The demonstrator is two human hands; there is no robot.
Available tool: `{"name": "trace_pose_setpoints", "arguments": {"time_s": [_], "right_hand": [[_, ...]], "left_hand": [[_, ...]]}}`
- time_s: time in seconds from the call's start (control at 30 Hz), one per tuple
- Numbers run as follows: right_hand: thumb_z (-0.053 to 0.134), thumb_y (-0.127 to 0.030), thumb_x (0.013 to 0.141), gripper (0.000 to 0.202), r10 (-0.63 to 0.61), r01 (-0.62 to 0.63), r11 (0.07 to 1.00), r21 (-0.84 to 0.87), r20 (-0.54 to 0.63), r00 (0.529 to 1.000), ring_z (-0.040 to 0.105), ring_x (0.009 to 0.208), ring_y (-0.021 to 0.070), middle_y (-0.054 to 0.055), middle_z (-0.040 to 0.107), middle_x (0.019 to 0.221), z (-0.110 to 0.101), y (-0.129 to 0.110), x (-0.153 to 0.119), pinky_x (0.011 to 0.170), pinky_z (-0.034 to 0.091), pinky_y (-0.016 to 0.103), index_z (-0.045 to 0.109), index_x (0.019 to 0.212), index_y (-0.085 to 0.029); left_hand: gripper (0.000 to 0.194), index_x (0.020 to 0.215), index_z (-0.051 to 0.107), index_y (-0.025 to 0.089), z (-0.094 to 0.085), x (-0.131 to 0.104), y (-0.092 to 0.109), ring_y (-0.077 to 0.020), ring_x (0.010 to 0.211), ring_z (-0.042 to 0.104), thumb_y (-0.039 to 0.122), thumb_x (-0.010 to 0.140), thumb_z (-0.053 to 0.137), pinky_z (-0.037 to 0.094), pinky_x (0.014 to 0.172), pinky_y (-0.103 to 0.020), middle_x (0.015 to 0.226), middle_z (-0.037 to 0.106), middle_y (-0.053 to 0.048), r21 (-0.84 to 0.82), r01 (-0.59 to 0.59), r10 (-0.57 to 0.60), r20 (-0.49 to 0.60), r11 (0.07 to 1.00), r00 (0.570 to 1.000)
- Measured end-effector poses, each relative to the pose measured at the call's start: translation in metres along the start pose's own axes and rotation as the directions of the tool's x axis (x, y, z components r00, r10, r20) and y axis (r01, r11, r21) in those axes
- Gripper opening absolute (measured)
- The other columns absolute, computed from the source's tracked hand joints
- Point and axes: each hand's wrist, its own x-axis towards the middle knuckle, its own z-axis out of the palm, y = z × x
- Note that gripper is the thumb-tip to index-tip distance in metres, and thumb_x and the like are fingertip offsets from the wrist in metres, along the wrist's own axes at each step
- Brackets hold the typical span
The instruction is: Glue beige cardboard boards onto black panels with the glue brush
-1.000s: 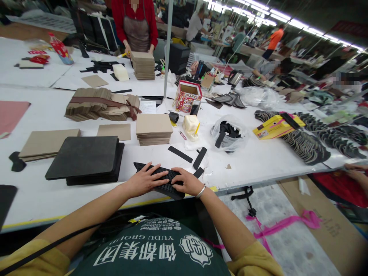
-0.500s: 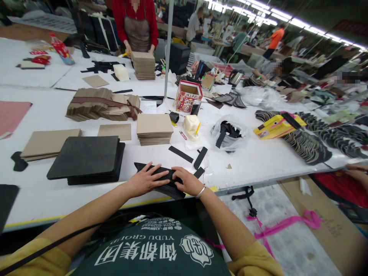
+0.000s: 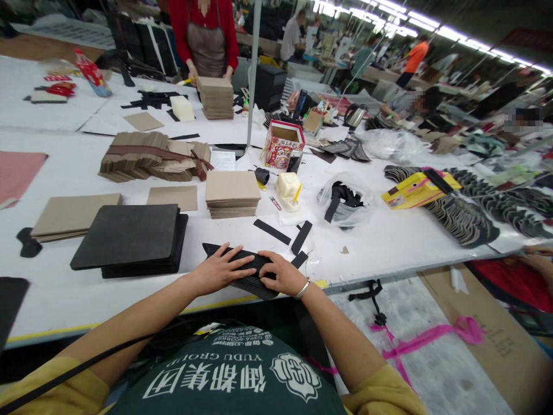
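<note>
Ribbed black piece: the ribbed black piece (image 3: pixel 252 280) lies at the near edge of the white-covered table (image 3: pixel 56 294), under both my hands, one end tapering to a point beyond my left fingers. Fine parallel ridges run along its length; a smoother dark margin shows on the side toward me.
Left hand: my left hand (image 3: pixel 218 270) lies palm down, fingers spread wide across the ridges, gripping nothing that I can see.
Right hand: my right hand (image 3: pixel 283 275) is half closed over the other end, fingers bent and thumb close to them; I cannot tell whether they pinch it.
Change: from this view alone I cannot tell what has just changed, so I read nothing more into the contact.
Black strips: narrow, flat, matt black strips (image 3: pixel 271 231) lie just beyond the ribbed black piece, toward its right end.
Dark boards: smooth dark boards (image 3: pixel 125 235) with rounded corners are stacked left of it, edges out of line.
Tan stack: straight-edged tan sheets (image 3: pixel 232 187) are piled beyond it.
Cream block: a waxy-looking, blunt-cornered cream block (image 3: pixel 287 187) sits beyond it and to the right.
Plastic bag: a crinkled clear plastic bag (image 3: pixel 362 214) of black scraps slumps farther right of it.
</note>
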Motion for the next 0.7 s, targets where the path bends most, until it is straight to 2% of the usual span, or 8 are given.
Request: {"name": "trace_pose_setpoints", "arguments": {"time_s": [0.17, 0.43, 0.7], "right_hand": [[0.063, -0.019, 0.068, 0.012, 0.011, -0.011, 1.000, -0.002, 0.007, 1.000, 0.041, 0.119, 0.0218, 0.009, 0.042, 0.130, -0.0008, -0.0014, 0.0005, 0.101, 0.033, 0.036, 0.065, 0.080, -0.019], [0.060, -0.014, 0.069, 0.012, 0.027, -0.027, 0.999, -0.018, 0.018, 0.999, 0.041, 0.119, 0.0217, 0.009, 0.042, 0.130, -0.0021, -0.0048, 0.0020, 0.101, 0.034, 0.036, 0.065, 0.079, -0.018], [0.065, -0.019, 0.067, 0.012, 0.047, -0.047, 0.999, -0.014, 0.017, 0.999, 0.041, 0.120, 0.0221, 0.009, 0.042, 0.130, -0.0013, -0.0046, 0.0019, 0.101, 0.033, 0.037, 0.064, 0.079, -0.018]], "left_hand": [[0.058, 0.134, 0.031, 0.039, -0.0014, 0.0003, 0.0004, -0.0313, 0.132, 0.021, 0.035, 0.081, 0.055, 0.012, 0.104, -0.055, 0.143, 0.032, 0.000, -0.006, 0.004, -0.004, 0.004, 1.000, 1.000], [0.063, 0.135, 0.029, 0.039, -0.0036, 0.0013, 0.0008, -0.0318, 0.132, 0.021, 0.034, 0.079, 0.058, 0.014, 0.103, -0.056, 0.143, 0.033, 0.000, 0.000, 0.016, -0.016, 0.021, 1.000, 1.000], [0.060, 0.134, 0.032, 0.039, -0.0060, 0.0022, 0.0012, -0.0318, 0.131, 0.023, 0.036, 0.080, 0.058, 0.012, 0.104, -0.055, 0.143, 0.032, -0.001, -0.005, 0.024, -0.024, 0.036, 1.000, 0.999]]}}
